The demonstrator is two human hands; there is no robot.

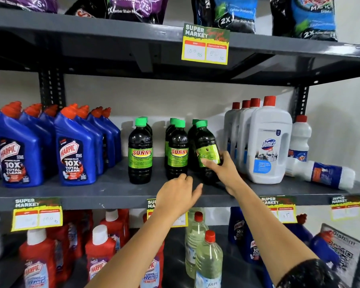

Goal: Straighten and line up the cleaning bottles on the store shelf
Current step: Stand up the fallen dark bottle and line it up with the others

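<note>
Risk sits mostly with the rightmost dark Sunny bottle (pixel 206 150), which leans left at the top toward its neighbours while the right hand (pixel 222 169) wraps its lower body, thumb across the green label. Its label is turned partly aside, unlike the middle Sunny bottle (pixel 177 150) and the left Sunny bottle (pixel 140 151), whose names face front. A quick twist could knock the leaning bottle into the middle one, which stands just beside it with more green-capped bottles close behind — a small domino run looks possible.

The left hand (pixel 178 196) hovers over the front edge of the middle shelf (pixel 92 196), fingers loosely curled and holding nothing; a careless sweep from there could clip the base of the middle bottle.

To the right, the white Domex jug (pixel 268 142) stands near the gripped bottle, so room on that side is tight. Beyond it a white bottle with a blue label (pixel 324 173) lies on its side toward the shelf's right end, near the front edge; it could probably roll off if jostled.

Open shelf lies between the left Sunny bottle and the blue Harpic bottles (pixel 77 150), and a bare strip runs along the front edge — the safest room for sliding things forward.
</note>
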